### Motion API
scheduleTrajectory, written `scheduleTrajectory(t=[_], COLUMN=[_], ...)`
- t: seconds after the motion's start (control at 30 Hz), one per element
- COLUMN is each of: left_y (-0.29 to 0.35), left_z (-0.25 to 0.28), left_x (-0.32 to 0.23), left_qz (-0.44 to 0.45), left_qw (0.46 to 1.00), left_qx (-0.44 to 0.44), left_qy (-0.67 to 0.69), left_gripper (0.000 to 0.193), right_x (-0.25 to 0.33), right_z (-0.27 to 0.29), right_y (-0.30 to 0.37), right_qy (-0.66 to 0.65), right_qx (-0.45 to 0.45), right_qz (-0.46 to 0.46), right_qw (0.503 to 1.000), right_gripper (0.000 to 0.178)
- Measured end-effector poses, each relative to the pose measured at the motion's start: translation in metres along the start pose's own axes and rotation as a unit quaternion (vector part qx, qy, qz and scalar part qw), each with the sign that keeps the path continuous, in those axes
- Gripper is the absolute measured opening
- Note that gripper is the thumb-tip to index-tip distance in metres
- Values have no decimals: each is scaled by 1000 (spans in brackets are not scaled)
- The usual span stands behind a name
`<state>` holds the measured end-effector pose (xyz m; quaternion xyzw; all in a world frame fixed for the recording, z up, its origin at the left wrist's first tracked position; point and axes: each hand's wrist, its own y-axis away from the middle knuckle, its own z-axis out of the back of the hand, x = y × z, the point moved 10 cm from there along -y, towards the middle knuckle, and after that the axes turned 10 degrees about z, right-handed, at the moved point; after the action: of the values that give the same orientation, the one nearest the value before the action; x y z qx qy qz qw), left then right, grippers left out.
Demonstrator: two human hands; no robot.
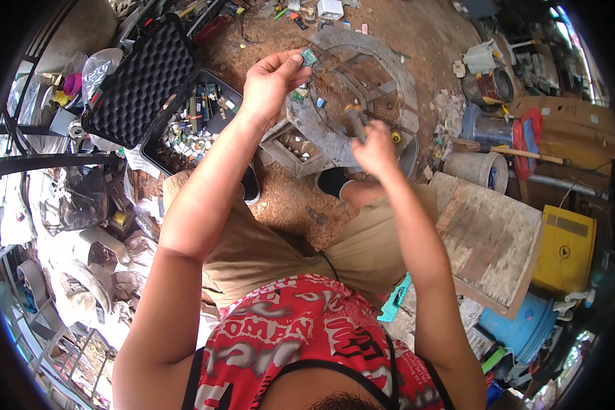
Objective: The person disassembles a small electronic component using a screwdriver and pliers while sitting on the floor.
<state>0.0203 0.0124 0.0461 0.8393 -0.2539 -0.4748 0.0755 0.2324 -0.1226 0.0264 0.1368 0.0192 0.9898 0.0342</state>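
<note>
– Green circuit board [309, 57] is pinched between thumb and fingers of the left hand [270, 78], up by the far left side of that grey ring [379, 49], and the right hand [376, 149] is wrapped round some hammer-like tool [357, 124]. Any tips?

– Imo hold the board by just its edge, so fingertips sit well back from the tool, and brace it on something solid. Short, light swings probably beat big ones, since small boards look crack-prone.

– Fair. Can you see if the tool's touching anything?

– Nope, its head is a motion smear, can't tell. Thumb covers part of the board, its underside is hidden, and the pieces in the black case [140, 82] overlap too much to sort out.
</note>
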Motion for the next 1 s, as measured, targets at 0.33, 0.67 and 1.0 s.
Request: scheduleTrajectory(t=[0.33,0.67,1.0], left_y=[0,38,-11], left_z=[-7,-61,-33], left_x=[13,108,29], left_qz=[45,107,-145], left_qw=[998,957,763], left_qx=[42,186,-18], left_qy=[-19,-197,-630], left_gripper=[29,39,40], right_x=[27,30,-139], right_z=[-45,27,106], right_y=[35,23,72], right_qy=[-31,-516,-539], right_qx=[8,-92,-280], right_qz=[68,-24,-138], right_qw=[997,851,783], right_gripper=[45,25,27])
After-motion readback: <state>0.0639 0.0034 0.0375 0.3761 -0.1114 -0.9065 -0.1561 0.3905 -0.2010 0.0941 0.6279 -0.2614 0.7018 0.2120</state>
